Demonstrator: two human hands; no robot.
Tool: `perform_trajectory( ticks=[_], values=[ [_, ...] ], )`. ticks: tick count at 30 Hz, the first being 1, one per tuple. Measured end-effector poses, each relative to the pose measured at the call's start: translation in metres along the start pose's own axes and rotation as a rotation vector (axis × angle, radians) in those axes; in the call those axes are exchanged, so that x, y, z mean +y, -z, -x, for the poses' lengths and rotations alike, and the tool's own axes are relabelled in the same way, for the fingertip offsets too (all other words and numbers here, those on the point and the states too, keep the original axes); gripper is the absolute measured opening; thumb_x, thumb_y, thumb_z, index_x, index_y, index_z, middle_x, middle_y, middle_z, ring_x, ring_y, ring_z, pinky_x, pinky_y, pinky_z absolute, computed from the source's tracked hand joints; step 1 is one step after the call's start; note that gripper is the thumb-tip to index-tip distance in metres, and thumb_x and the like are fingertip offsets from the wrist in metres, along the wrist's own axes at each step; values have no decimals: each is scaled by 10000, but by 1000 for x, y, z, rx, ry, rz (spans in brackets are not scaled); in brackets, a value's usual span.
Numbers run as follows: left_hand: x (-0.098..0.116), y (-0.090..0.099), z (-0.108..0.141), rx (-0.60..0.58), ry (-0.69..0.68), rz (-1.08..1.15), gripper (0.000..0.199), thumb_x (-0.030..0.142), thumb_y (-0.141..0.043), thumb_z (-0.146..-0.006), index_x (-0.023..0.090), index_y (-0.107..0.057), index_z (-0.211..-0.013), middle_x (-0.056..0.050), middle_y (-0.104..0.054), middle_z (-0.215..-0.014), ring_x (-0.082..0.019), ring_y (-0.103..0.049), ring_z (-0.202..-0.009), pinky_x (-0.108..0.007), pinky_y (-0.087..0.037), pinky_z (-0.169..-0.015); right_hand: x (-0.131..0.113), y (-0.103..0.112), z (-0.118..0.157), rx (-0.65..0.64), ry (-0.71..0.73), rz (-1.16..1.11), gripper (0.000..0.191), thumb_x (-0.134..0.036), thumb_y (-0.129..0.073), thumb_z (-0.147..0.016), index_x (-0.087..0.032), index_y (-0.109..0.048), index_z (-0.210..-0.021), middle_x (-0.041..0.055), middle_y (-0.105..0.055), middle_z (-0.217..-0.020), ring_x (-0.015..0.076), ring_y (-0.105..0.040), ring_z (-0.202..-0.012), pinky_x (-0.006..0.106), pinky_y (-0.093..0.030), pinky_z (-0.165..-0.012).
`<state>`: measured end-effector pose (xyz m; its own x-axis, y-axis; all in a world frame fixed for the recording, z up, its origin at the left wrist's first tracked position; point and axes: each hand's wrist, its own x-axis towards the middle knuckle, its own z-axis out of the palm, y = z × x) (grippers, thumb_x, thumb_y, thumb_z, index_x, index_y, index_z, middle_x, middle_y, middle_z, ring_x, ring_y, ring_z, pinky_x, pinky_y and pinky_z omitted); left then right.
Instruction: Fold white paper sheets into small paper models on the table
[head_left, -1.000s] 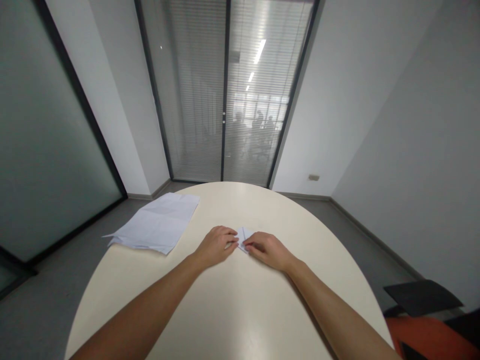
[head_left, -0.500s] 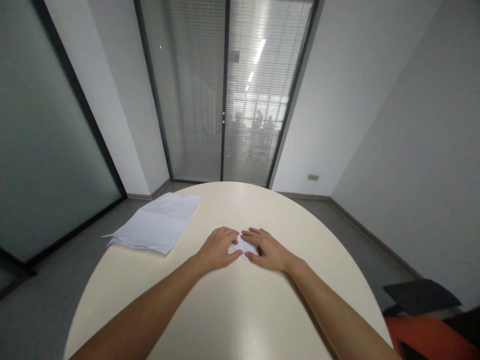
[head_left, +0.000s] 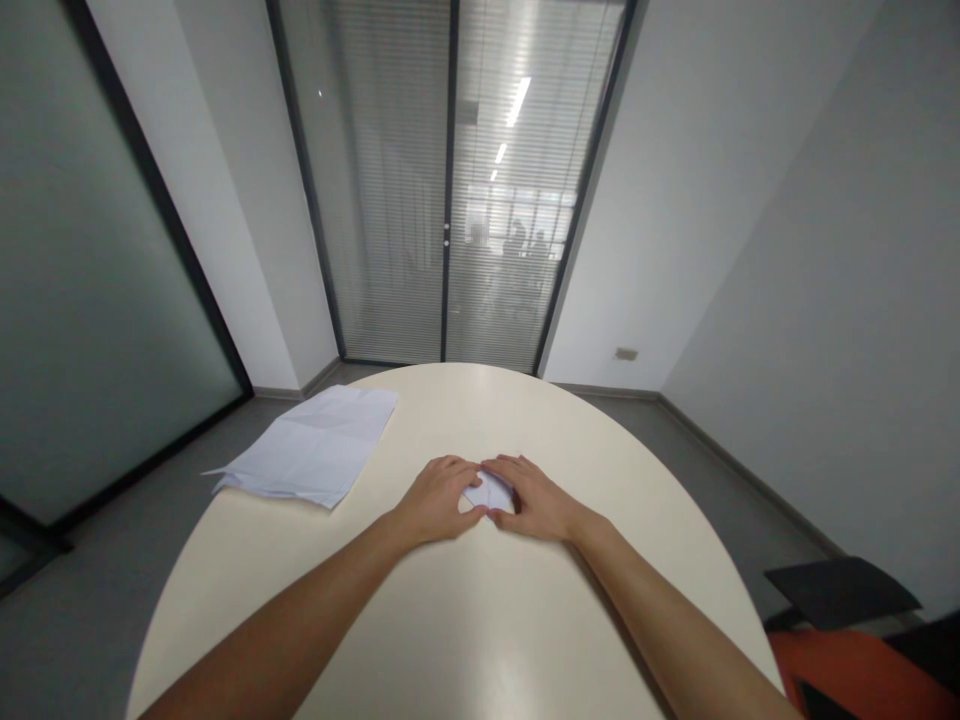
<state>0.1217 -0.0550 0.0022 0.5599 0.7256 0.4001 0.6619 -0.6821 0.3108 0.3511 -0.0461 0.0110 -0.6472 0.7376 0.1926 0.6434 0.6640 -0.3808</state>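
Note:
A small folded piece of white paper (head_left: 490,491) lies on the pale round table (head_left: 450,610), between my two hands. My left hand (head_left: 441,497) grips its left side, with the thumb at the near edge and the fingers at the far edge. On the other side my right hand (head_left: 534,499) holds it the same way, its fingertips over the far edge and its thumb at the near corner. The fingertips of both hands almost meet. Part of the paper is hidden under the fingers.
Several loose white sheets (head_left: 315,445) lie in a stack at the table's left edge, one corner jutting past it. An orange and black chair (head_left: 847,660) stands at the lower right. Beyond the table is a glass partition with blinds (head_left: 397,250).
My right thumb and fingers have shifted slightly left, closer to my left hand. The fingertips have drawn together around the paper, which stays in the same spot.

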Motion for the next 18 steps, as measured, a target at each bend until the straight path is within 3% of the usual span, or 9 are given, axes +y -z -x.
perform_trajectory(
  ticks=[8,14,18],
  values=[
    [0,0,1,-5,0,7,354,346,-716,-805,206,-659,-1125,-67,-670,-1259,-273,-573,-1165,-446,-421,-1049,4,-2,3,29,26,-22,705,-512,-650,-862,-198,-457,-1464,150,-505,-1481,360,-413,-1397,582,-303,-1154],
    [-3,-3,2,2,5,-33,346,382,-706,-829,211,-684,-1129,-82,-636,-1334,-270,-555,-1219,-450,-401,-1076,0,4,0,122,169,-27,428,-437,-696,-849,-211,-627,-1206,116,-656,-1275,287,-551,-1251,478,-405,-1090],
    [-3,-2,1,23,36,-51,309,393,-693,-839,209,-703,-1087,-81,-645,-1321,-276,-558,-1211,-448,-405,-1070,-2,6,-1,146,146,-25,315,-370,-707,-843,-221,-663,-1117,106,-683,-1171,260,-614,-1118,437,-475,-987]
  ],
)
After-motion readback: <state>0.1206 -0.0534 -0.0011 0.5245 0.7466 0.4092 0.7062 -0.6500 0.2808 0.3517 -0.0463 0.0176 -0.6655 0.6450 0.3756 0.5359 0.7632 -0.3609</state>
